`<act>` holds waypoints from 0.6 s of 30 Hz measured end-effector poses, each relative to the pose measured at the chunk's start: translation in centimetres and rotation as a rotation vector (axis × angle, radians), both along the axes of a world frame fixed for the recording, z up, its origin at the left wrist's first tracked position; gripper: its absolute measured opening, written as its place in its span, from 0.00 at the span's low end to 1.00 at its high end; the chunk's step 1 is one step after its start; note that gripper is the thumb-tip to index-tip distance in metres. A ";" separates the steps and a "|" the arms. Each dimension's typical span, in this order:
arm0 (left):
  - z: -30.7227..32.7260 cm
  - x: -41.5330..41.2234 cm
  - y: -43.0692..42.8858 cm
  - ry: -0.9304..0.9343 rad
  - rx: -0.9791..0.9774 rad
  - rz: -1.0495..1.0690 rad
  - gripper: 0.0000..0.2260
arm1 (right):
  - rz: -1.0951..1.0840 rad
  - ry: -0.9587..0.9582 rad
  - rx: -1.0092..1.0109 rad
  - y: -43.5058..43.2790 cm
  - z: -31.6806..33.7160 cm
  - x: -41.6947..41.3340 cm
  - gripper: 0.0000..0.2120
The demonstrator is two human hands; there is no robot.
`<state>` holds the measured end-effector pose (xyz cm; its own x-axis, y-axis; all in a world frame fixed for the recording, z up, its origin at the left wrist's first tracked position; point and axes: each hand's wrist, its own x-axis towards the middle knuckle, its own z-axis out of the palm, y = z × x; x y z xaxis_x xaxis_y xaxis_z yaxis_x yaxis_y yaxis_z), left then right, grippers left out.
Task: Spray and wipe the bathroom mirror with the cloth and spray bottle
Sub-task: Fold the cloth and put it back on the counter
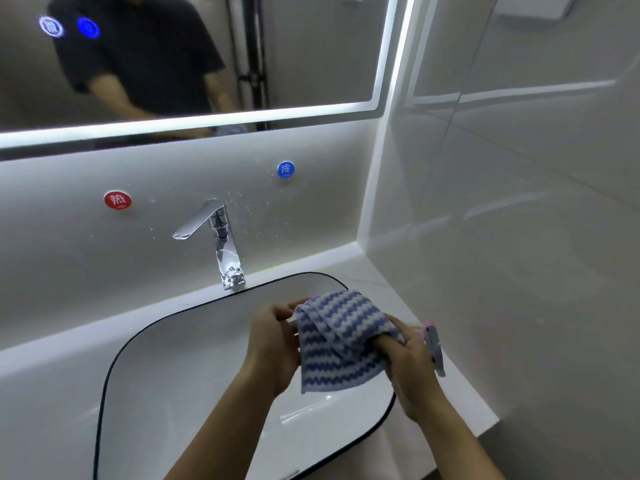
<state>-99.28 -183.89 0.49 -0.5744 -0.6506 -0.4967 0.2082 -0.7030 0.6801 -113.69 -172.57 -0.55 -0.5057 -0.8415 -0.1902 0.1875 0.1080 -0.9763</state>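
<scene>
Head view: your left hand [273, 341] pinches the striped cloth [343, 337] at its upper left corner. Your right hand [412, 368] grips its right side, over the basin's [298, 274] right end. The spray bottle [434, 344] sits just beside your right hand, near the counter's right edge. Neither hand is at the mirror [173, 64]; wiping looks still to do. The faucet [221, 244] and side wall [519, 202] narrow your way up.

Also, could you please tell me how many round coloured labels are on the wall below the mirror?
2. The red label sits left of the faucet; the blue label sits higher up, to the faucet's right. No part of that wall looks hidden.
</scene>
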 end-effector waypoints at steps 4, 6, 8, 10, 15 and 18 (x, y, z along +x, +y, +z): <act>0.3 2.2 0.6 -0.052 -0.274 -0.066 0.17 | 0.081 -0.085 -0.021 -0.7 1.1 0.9 0.20; 0.2 2.9 0.8 -0.184 -0.450 -0.035 0.21 | 0.028 -0.080 -0.064 -1.2 1.8 1.1 0.13; 0.1 3.7 0.8 -0.250 -0.542 0.038 0.18 | -0.038 -0.062 -0.076 -1.7 2.4 1.4 0.12; 0.0 4.2 0.5 -0.210 -0.557 0.090 0.15 | -0.016 -0.031 -0.063 -1.9 2.7 1.6 0.15; -0.5 4.5 -0.7 -0.041 -0.315 0.047 0.09 | 0.137 0.046 0.051 -1.4 3.7 2.1 0.23; -0.6 3.7 -1.2 0.015 -0.203 -0.014 0.07 | 0.188 0.122 0.123 -1.2 3.7 1.7 0.27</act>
